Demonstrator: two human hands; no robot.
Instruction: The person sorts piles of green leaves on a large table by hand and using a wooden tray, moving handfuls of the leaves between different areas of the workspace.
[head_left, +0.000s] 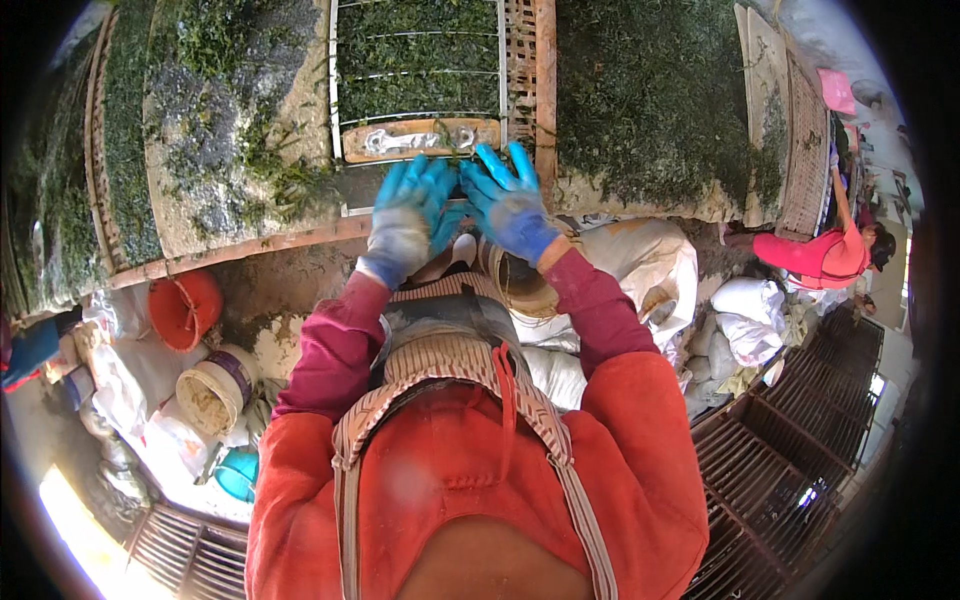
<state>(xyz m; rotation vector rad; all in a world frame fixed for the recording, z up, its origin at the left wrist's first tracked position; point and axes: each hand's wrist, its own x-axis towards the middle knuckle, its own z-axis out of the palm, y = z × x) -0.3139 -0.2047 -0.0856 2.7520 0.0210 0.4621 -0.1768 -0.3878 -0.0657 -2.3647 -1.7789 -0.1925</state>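
Note:
My left hand (416, 199), in a blue-coated glove, is at the near end of a white-barred metal frame (334, 75). Beside it my right hand (506, 196), gloved alike, has its fingers spread towards the frame's lower right corner. Neither hand visibly holds anything; whether the fingertips touch the frame cannot be told. Just beyond them lies a wooden block (360, 144) with a metal handle (420, 139). Shredded dark green plant matter (420, 56) fills the frame between its crossbars.
More green shreds (652, 97) cover boards left and right. A slatted rack (521, 67) adjoins the frame. Below the work surface are a red bucket (187, 311), a white bucket (214, 390) and sacks (750, 300). Another person (817, 251) works at far right, near metal grates (772, 450).

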